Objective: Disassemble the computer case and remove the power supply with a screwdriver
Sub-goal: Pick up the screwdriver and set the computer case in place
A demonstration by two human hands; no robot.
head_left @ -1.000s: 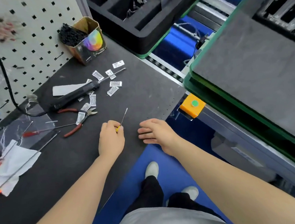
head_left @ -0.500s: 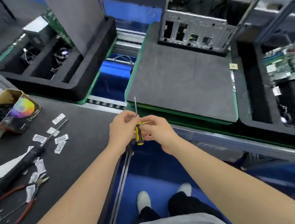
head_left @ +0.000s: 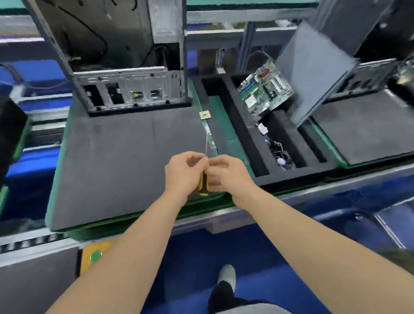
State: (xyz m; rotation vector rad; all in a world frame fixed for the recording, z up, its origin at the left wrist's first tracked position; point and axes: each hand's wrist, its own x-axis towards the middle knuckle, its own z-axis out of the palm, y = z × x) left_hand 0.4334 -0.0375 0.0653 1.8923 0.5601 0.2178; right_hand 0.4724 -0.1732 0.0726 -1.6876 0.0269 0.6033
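The computer case [head_left: 122,64] stands upright at upper centre of the frame, its open side toward the camera, on the far edge of a grey foam pad [head_left: 126,159] carried by a green tray [head_left: 54,195]. Loose black cables hang inside it. Whether the power supply is still fitted cannot be told from this view.

The screwdriver [head_left: 204,177], yellow-and-black handled with a thin shaft pointing up and away, is at centre frame, well short of the case. Both hands are on it: the left hand [head_left: 184,176] has its fingers curled about the upper handle, and the right hand [head_left: 230,173] pinches the handle from the other side.

Risks noted, as judgement:
- The grip is shared between two hands. If one lets go before the other has a firm hold, the tool may drop onto the pad or through to the floor.
- The slender tip, if carried forward carelessly, could snag the hanging cables.
- The case is tall and unbraced; pressure on a screw may tip it.
- A circuit board [head_left: 265,91] leans in the black foam tray [head_left: 250,153] at right, within sweep of an elbow.
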